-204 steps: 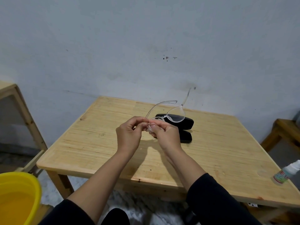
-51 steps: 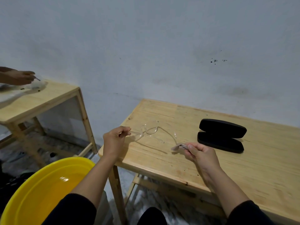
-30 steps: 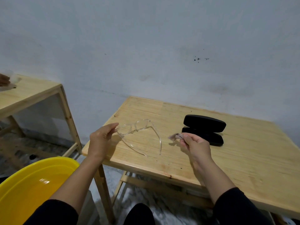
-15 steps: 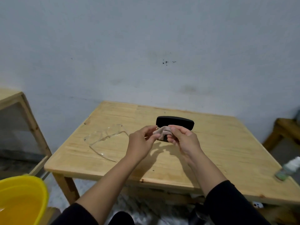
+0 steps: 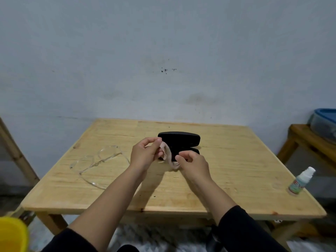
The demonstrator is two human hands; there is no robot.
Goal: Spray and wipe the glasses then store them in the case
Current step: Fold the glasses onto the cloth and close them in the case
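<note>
Clear-framed glasses [image 5: 99, 160] lie with arms unfolded on the left part of the wooden table [image 5: 236, 170]. Nobody touches them. My left hand [image 5: 145, 155] and my right hand [image 5: 193, 165] hold a small beige wiping cloth [image 5: 168, 155] stretched between them above the table's middle. Behind the hands the black glasses case [image 5: 180, 140] stands open, its lower half partly hidden by the cloth and my fingers. A small white spray bottle [image 5: 301, 180] stands near the table's right edge.
A yellow basin [image 5: 11, 233] sits on the floor at the lower left. A second wooden table's leg [image 5: 16, 153] shows at the left edge. At the right, a low wooden stand [image 5: 309, 140] carries a blue-lidded container [image 5: 325, 122].
My left hand set the glasses down on the table's left side and joined the right hand on the cloth. The two hands have since drawn the cloth out between them.
</note>
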